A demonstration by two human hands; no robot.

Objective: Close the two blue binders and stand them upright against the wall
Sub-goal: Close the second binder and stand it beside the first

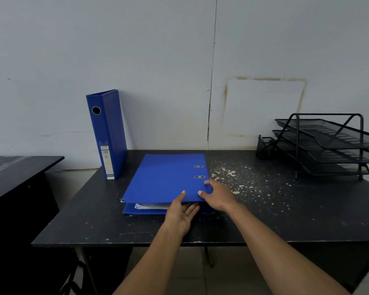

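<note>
One blue binder point(107, 133) stands upright at the back left of the black table point(264, 220), closed, its spine facing me, against the wall point(158, 60). A second blue binder point(164, 179) lies flat in the middle of the table, cover down over white papers that show at its near edge. My left hand point(182, 211) holds that near edge, thumb on top of the cover and fingers underneath. My right hand point(218, 195) grips the binder's near right corner, fingers on the cover.
A black three-tier mesh tray rack point(328, 143) stands at the back right with a small black holder point(264, 149) beside it. White paint flecks are scattered across the table's right half. A second dark desk point(15, 177) sits to the left.
</note>
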